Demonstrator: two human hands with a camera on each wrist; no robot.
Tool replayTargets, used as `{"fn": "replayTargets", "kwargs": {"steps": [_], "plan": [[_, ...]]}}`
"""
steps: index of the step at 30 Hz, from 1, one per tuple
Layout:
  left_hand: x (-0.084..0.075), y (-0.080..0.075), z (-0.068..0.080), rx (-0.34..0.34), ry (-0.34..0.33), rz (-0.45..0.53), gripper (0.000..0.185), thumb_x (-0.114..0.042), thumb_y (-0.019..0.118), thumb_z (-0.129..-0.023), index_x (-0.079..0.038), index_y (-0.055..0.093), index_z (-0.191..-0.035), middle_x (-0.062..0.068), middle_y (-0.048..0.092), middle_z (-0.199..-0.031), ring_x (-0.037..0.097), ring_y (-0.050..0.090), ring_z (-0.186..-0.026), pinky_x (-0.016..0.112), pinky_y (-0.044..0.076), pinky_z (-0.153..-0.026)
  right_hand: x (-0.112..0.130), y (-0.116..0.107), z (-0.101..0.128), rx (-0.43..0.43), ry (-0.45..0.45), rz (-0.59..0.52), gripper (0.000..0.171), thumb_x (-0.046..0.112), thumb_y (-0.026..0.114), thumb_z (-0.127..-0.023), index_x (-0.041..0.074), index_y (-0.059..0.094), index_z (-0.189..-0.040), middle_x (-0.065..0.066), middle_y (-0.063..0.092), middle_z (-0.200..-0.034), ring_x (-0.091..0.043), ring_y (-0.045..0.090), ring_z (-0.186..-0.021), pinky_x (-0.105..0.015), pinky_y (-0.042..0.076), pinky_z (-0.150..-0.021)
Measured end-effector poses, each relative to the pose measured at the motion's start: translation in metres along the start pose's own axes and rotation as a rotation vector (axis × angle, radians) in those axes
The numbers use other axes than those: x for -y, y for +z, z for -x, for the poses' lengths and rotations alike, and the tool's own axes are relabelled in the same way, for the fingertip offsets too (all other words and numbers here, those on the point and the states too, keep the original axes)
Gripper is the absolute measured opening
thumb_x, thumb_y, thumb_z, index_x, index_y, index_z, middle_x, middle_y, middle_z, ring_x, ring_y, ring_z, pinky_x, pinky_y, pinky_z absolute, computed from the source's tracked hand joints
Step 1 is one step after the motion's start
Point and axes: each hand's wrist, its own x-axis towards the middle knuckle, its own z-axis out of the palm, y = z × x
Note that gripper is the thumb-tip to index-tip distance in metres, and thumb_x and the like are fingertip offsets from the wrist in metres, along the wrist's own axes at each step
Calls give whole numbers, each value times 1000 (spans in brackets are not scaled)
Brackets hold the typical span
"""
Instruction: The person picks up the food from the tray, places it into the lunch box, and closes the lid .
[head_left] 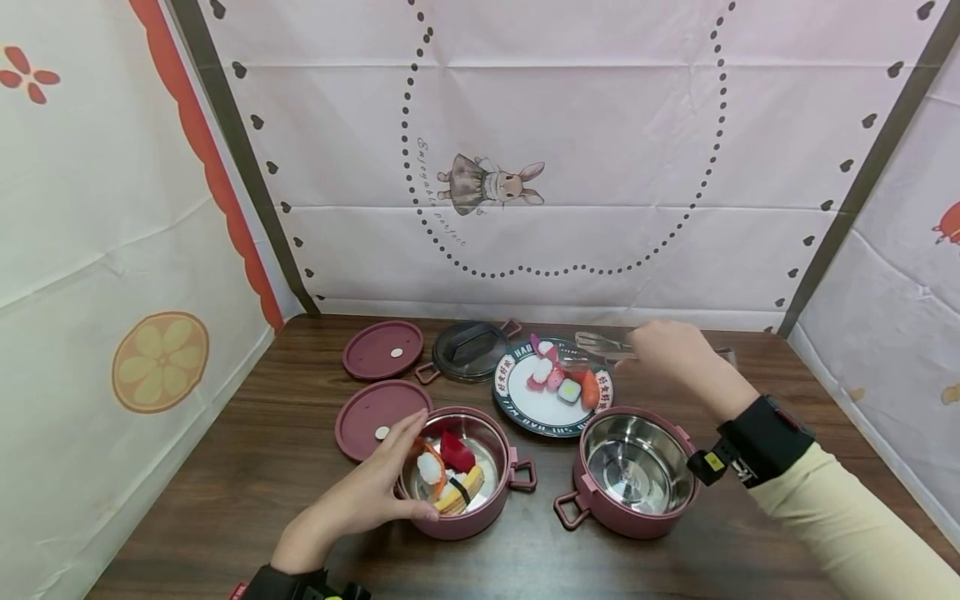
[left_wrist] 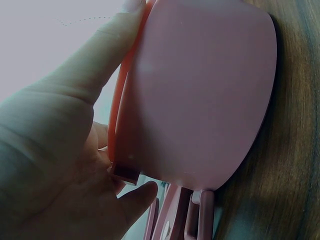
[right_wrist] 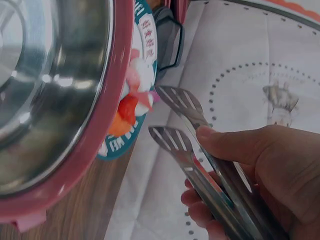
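Nearest the camera, the left hand [head_left: 360,500] cupped the near-left wall of the filled pink pot [head_left: 459,471], fingers curled round its rim and side, steadying it on the worktop [head_left: 225,492]; toy sushi pieces [head_left: 448,475] lay inside. Beside it to the right stood the empty pink pot [head_left: 637,471], steel liner bare. Farther back, the right hand [head_left: 671,354] grasped metal tongs [head_left: 600,350], their tips open and held over the far-right edge of the plate [head_left: 525,408], which carried more sushi pieces [head_left: 564,382]. Judgement: to do the pick-up well, the tips should straddle one piece squarely, close gently so it does not squirt out, and the left hand should hold its pot firm. Two pink lids [head_left: 382,350] and a dark lid [head_left: 468,350] lay farthest back. The right wrist view showed what the head view blurred: slotted tong blades [right_wrist: 175,120] apart, nothing between them, thumb pressing the upper arm. The left wrist view showed only the pot's outer wall [left_wrist: 200,95] against the palm [left_wrist: 55,165], contents hidden.
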Motion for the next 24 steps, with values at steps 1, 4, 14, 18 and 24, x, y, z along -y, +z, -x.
{"fn": "replayTargets", "kwargs": {"steps": [1,4,14,18,24], "plan": [[0,0,0,0,0,0,116,-46,84,-76,-4,15,-159,18,15,-165,43,26,-149,64,35,-112,-2,0,-1,15,-6,-8,25,38,75,-87,13,70,-83,-5,69,-83,-26,67,-76,-48,56,-63],[0,0,0,0,-2,-3,116,-47,83,-76,-4,15,-159,17,15,-165,43,26,-149,64,35,-112,-8,-2,-5,40,-34,-15,23,36,75,-86,14,73,-87,-5,72,-86,-26,68,-77,-48,57,-67],[0,1,0,2,4,-3,116,-47,83,-76,-4,15,-159,18,15,-165,43,26,-148,63,36,-112,-12,-2,-14,73,-94,-7,20,33,79,-82,15,72,-77,0,66,-75,-17,61,-68,-41,55,-63],[0,1,-1,4,1,2,116,-47,83,-76,-5,14,-159,18,14,-165,43,26,-148,64,35,-112,-6,-4,-16,53,-120,22,19,28,80,-80,13,69,-74,-1,65,-73,-18,61,-68,-42,56,-63],[1,1,-1,2,3,-1,116,-48,83,-76,-8,13,-160,18,14,-165,43,26,-149,64,35,-112,5,-7,-20,43,-142,81,15,21,79,-76,13,67,-72,-1,63,-71,-17,57,-66,-40,54,-59]]}}
